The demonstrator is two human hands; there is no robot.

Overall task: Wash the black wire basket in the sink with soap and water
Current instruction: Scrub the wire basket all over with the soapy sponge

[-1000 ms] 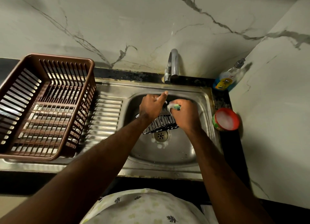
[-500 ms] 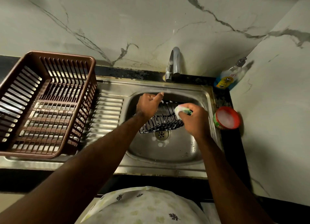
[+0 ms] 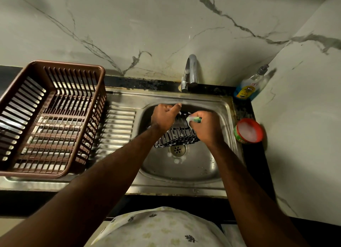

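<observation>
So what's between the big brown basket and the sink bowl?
The ribbed steel drainboard lies between the brown basket and the sink bowl, seen in the head view.

Black wire basket (image 3: 177, 137). Green-white sponge (image 3: 195, 119). Brown crate (image 3: 73, 63). Silver-grey sink (image 3: 184, 171). White marble wall (image 3: 147, 25), grey veins. Red-rimmed, green-sided soap tub (image 3: 260, 131). Blue bottle (image 3: 247, 91), yellow label. My top (image 3: 162, 228) pale, leaf-printed.

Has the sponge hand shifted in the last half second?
Yes. The right hand and its sponge slid left along the black wire basket, closer over the drain.
</observation>
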